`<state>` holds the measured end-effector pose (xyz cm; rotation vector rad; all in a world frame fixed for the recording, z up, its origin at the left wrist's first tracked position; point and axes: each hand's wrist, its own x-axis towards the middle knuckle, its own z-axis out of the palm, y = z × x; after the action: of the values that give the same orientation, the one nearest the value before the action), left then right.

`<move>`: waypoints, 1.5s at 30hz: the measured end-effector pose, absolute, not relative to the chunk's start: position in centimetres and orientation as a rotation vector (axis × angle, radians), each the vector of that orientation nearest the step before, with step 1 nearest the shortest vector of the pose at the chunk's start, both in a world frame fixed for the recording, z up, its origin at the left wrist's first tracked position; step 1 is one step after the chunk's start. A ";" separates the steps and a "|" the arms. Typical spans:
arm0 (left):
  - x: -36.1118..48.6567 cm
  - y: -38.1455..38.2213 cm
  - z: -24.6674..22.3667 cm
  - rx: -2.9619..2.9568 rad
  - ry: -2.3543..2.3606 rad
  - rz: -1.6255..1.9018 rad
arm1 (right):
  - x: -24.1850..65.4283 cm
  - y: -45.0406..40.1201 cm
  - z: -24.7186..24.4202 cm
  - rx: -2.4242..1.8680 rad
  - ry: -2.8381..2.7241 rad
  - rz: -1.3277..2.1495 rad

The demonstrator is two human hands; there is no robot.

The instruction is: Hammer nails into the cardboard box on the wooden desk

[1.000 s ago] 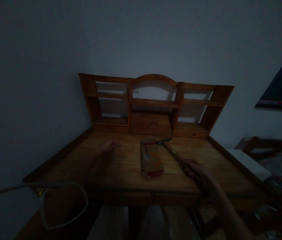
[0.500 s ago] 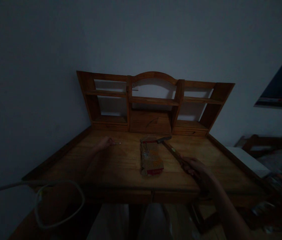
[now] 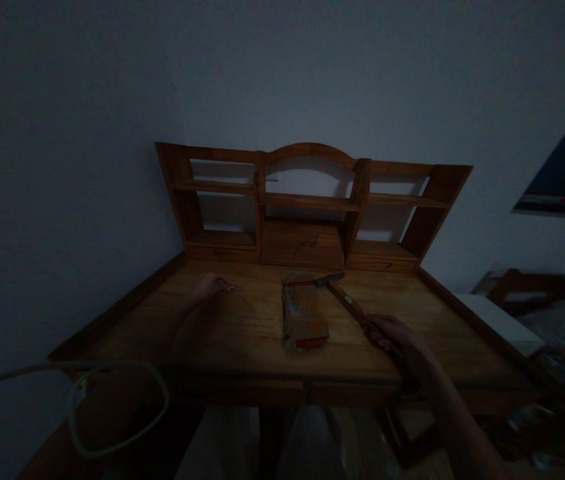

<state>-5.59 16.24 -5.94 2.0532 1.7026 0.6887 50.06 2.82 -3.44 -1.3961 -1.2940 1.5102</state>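
A wooden desk (image 3: 242, 333) fills the middle of a dim room, its pale grain lit most toward the back edge and falling into shadow along the front. Low raised rails run up its left and right edges, and drawer fronts (image 3: 349, 393) sit under the front edge. Along the back edge stands a wooden shelf unit (image 3: 309, 202) with an arched top in the centre; the panel (image 3: 307, 247) below the arch carries a dark curved mark. Behind it rises a plain grey-blue wall (image 3: 302, 73).

A worn piece of cardboard (image 3: 306, 319), red along two ends and orange-patterned, lies near the middle of the desk, between the back and front edges. At its back right corner is the head of a hammer (image 3: 346, 302); whether they touch, I cannot tell. The right hand (image 3: 389, 331) wraps its fingers firmly round the handle, toward the desk's front right corner. The left hand (image 3: 209, 285), over the left half and nearer the back edge, pinches a thin metal piece (image 3: 235, 289) between closed fingertips; it is too small to identify.

A pale cable (image 3: 127, 363) loops before the left forearm at the front left corner. Beyond the right edge are a white surface (image 3: 497, 323), a wooden chair (image 3: 537, 283) and blurred clutter (image 3: 547, 413).
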 end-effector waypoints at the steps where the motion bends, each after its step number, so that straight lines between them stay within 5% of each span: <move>1: -5.5 16.0 -5.7 2.046 1.694 0.697 | 50.1 2.9 -3.6 -1.389 -1.294 1.514; 26: -1.4 12.9 -3.2 1.963 1.797 0.757 | 50.3 3.0 -3.6 -1.393 -1.341 1.531; 45: 8.0 9.1 1.1 1.970 1.262 1.197 | 50.5 3.6 -4.2 -1.417 -1.308 1.539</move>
<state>7.97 9.11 1.10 1.9703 1.2616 1.1966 50.47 3.57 -4.18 -1.4166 -1.3081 1.5394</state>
